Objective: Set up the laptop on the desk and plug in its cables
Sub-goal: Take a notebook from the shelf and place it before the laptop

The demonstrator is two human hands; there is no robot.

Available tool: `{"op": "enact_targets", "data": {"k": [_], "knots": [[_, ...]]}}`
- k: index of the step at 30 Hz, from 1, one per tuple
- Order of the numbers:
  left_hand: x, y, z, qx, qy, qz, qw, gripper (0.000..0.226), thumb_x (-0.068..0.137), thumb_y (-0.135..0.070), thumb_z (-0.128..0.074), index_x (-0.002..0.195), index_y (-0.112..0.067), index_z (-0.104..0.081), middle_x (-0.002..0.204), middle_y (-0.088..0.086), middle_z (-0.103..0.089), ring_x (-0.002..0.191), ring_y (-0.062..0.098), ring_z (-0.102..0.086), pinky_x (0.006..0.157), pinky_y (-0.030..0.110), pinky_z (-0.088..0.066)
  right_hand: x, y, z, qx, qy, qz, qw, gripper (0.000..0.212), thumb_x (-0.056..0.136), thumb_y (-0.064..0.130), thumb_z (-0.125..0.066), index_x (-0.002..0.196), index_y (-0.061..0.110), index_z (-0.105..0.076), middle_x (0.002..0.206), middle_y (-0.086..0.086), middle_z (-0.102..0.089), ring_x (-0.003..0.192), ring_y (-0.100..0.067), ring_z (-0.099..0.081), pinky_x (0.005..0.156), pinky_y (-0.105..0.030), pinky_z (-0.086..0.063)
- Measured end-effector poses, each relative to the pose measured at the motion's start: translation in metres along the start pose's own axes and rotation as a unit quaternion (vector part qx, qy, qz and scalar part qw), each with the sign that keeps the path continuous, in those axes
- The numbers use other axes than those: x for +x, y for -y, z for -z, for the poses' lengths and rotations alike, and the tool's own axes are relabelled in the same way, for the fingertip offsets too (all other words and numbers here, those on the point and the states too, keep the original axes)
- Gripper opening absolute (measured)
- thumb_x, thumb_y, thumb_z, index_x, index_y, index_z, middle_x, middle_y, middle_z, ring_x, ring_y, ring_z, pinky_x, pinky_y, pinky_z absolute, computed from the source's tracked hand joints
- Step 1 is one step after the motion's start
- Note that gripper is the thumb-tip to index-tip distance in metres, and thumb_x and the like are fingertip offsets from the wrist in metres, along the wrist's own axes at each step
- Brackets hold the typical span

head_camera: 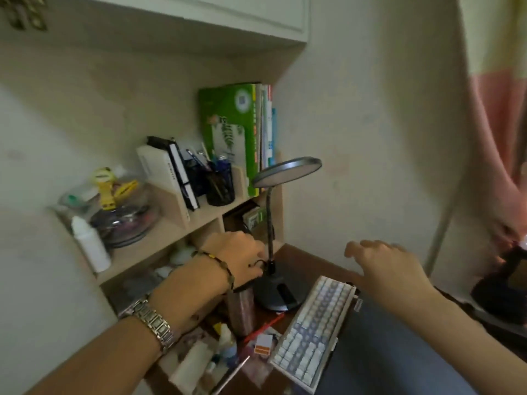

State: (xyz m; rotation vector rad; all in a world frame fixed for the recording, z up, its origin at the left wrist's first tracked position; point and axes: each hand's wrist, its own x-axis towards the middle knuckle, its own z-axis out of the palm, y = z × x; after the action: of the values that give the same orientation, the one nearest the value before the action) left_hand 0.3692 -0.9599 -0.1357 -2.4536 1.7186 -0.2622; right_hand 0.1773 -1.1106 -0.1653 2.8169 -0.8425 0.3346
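Laptop [379,352]: dark slab, near right on desk [302,258]; I judge it heavy, rigid, slick; lift by both side edges.
Left hand [236,258]: curled at lamp [273,252] stem; whether clamped, I cannot tell.
Right hand [382,263]: spread wide, empty, above laptop's far edge.
Mesh cup [219,183]: pens, far shelf.
Cables: none identifiable.

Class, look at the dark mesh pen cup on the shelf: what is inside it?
The mesh pen cup holds several pens, sticking out above its rim. Their lower ends and the cup's bottom are hidden.
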Motion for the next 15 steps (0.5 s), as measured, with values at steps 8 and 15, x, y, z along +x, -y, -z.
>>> {"op": "enact_targets", "data": {"k": [8,15], "knots": [[-0.048,0.081,0.029,0.044,-0.007,0.086,0.995,0.037,0.085,-0.049,-0.046,0.115,-0.029,-0.053,0.12,0.001,-0.058,0.107,0.024,-0.055,0.08,0.036,-0.046,0.053,0.1,0.038,0.091,-0.07,0.123,0.986,0.03,0.087,0.039,-0.051,0.112,0.024,-0.049,0.104,0.0,-0.062,0.094,-0.022,-0.059,0.077,-0.031,-0.045],[-0.045,0.151,0.039,0.046,-0.124,0.134,0.982,0.027,0.086,-0.04,-0.041,0.094,-0.022,-0.059,0.101,0.001,-0.064,0.088,0.021,-0.059,0.073,0.029,-0.047,0.117,0.171,0.05,0.202,-0.107,0.169,0.959,0.033,0.086,0.039,-0.054,0.116,0.026,-0.046,0.108,0.003,-0.06,0.093,-0.017,-0.061,0.079,-0.034,-0.054]]}}
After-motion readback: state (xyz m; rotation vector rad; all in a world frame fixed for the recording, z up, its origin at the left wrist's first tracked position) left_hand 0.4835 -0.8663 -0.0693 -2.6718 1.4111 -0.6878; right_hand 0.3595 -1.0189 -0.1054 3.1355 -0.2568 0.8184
